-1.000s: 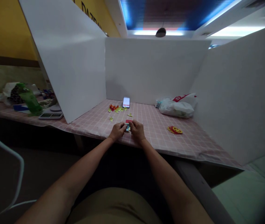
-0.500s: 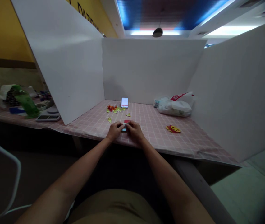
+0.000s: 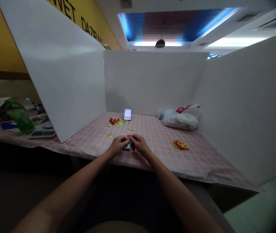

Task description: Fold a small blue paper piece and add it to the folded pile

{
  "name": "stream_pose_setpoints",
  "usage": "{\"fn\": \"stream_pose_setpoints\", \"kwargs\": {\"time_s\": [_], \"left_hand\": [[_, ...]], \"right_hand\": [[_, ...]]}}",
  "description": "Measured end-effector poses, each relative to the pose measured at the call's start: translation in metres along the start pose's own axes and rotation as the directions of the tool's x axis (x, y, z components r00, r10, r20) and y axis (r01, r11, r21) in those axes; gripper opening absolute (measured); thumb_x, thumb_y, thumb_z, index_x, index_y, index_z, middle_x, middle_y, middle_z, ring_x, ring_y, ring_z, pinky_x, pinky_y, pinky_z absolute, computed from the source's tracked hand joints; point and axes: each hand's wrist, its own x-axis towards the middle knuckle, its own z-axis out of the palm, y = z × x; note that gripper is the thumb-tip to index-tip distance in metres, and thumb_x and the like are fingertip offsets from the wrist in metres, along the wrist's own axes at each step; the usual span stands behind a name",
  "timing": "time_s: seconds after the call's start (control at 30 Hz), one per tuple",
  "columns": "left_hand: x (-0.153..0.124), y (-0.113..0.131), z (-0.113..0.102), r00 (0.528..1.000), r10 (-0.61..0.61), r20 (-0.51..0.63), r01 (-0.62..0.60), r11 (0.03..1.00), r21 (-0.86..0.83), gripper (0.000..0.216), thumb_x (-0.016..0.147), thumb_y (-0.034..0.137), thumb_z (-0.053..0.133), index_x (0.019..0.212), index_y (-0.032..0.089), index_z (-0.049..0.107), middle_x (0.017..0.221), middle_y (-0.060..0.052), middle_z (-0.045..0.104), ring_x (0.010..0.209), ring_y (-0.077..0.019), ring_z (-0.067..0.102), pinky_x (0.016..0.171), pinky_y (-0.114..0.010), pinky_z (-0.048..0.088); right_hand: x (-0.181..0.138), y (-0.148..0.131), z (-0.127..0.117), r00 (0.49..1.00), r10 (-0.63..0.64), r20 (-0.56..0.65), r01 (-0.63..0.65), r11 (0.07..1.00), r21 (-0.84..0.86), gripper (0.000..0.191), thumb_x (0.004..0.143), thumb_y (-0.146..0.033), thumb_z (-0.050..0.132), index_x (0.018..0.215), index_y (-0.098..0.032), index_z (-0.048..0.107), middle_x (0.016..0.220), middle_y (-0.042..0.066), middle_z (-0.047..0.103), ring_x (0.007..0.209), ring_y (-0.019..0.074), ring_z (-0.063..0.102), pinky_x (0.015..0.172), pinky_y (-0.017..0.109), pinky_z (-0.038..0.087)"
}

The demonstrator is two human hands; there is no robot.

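Near the front edge of the table, my left hand and my right hand meet with fingertips pinched together. Between them is a small piece of light blue paper, partly covered by the fingers. Just beyond the fingertips lies a red paper square. More light blue paper on a dark-edged item sits beneath the hands; what that item is I cannot make out. Farther back lie a cluster of red-orange folded paper pieces and several yellow-green ones, including one folded piece near my left hand.
A lit phone leans upright at the back. To the right are a yellow and red cutout shape and a white plastic bag. White panels enclose the checked table. Outside, left, stand a green bottle and a scale.
The camera view has tilted up, so the scene sits lower in the picture. My fingers have shifted slightly around the blue paper, which now shows more between them.
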Motion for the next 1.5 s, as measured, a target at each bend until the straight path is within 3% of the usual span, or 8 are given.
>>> {"fn": "stream_pose_setpoints", "kwargs": {"time_s": [0.17, 0.4, 0.6, 0.83, 1.1, 1.23, 1.5], "left_hand": [[0.027, -0.006, -0.005, 0.998, 0.021, -0.056, -0.022, 1.0, -0.01, 0.026, 0.079, 0.042, 0.064, 0.074, 0.016, 0.059, 0.061, 0.002, 0.058, 0.047, -0.0089, 0.05, 0.047, -0.021, 0.039], [0.058, -0.015, -0.008, 0.998, 0.009, -0.054, -0.012, 0.998, -0.059, 0.028, 0.078, 0.043, 0.066, 0.076, 0.016, 0.061, 0.053, 0.005, 0.053, 0.045, -0.0095, 0.049, 0.047, -0.021, 0.038], [0.088, -0.02, -0.011, 0.998, 0.025, -0.064, -0.033, 0.992, -0.119, 0.032, 0.073, 0.045, 0.069, 0.07, 0.015, 0.058, 0.054, 0.005, 0.051, 0.045, -0.0089, 0.046, 0.048, -0.022, 0.039], [0.083, -0.034, -0.006, 0.995, 0.019, -0.098, -0.03, 0.994, -0.109, 0.027, 0.079, 0.041, 0.067, 0.076, 0.015, 0.06, 0.057, 0.006, 0.051, 0.047, -0.0081, 0.042, 0.047, -0.021, 0.034], [0.082, -0.031, -0.009, 0.994, 0.025, -0.109, -0.033, 0.997, -0.074, 0.02, 0.082, 0.034, 0.066, 0.076, 0.016, 0.061, 0.059, 0.006, 0.051, 0.05, -0.0085, 0.042, 0.05, -0.021, 0.034], [0.082, -0.034, -0.008, 0.994, 0.007, -0.106, -0.018, 0.995, -0.099, 0.02, 0.082, 0.035, 0.066, 0.077, 0.016, 0.062, 0.058, 0.006, 0.051, 0.049, -0.0085, 0.043, 0.049, -0.021, 0.033], [0.082, -0.033, -0.008, 0.996, -0.063, -0.057, 0.047, 0.969, -0.243, 0.025, 0.078, 0.039, 0.071, 0.079, 0.015, 0.064, 0.065, 0.003, 0.059, 0.052, -0.0084, 0.051, 0.052, -0.02, 0.039]], "right_hand": [[0.021, 0.003, -0.006, 0.999, 0.021, 0.033, -0.023, 0.998, 0.066, 0.019, 0.078, -0.037, 0.06, 0.075, -0.02, 0.052, 0.057, -0.004, 0.058, 0.043, 0.0123, 0.057, 0.044, 0.024, 0.049], [0.049, 0.01, -0.017, 1.0, 0.025, 0.016, -0.026, 0.997, 0.067, 0.017, 0.076, -0.032, 0.062, 0.07, -0.02, 0.052, 0.052, -0.005, 0.055, 0.04, 0.0112, 0.054, 0.039, 0.021, 0.043], [0.075, 0.019, -0.021, 0.999, 0.005, -0.035, -0.003, 0.999, 0.053, 0.02, 0.077, -0.038, 0.06, 0.071, -0.021, 0.05, 0.051, -0.004, 0.056, 0.042, 0.0128, 0.054, 0.041, 0.022, 0.041], [0.078, 0.044, -0.019, 0.995, -0.046, -0.093, 0.047, 0.999, 0.006, 0.016, 0.079, -0.034, 0.058, 0.073, -0.019, 0.056, 0.061, -0.002, 0.055, 0.053, 0.0126, 0.051, 0.049, 0.023, 0.04], [0.076, 0.033, -0.019, 0.993, -0.058, -0.103, 0.059, 0.998, 0.009, 0.015, 0.079, -0.03, 0.061, 0.07, -0.019, 0.057, 0.06, -0.002, 0.054, 0.056, 0.0127, 0.048, 0.052, 0.023, 0.037], [0.074, 0.028, -0.019, 0.994, -0.03, -0.1, 0.038, 0.996, 0.076, 0.015, 0.078, -0.031, 0.061, 0.07, -0.02, 0.056, 0.06, -0.003, 0.054, 0.054, 0.0121, 0.049, 0.051, 0.023, 0.037], [0.07, 0.024, -0.024, 0.998, 0.064, 0.019, -0.067, 0.949, 0.308, 0.025, 0.079, -0.043, 0.061, 0.076, -0.02, 0.052, 0.058, -0.004, 0.056, 0.046, 0.0106, 0.052, 0.047, 0.023, 0.044]]}}
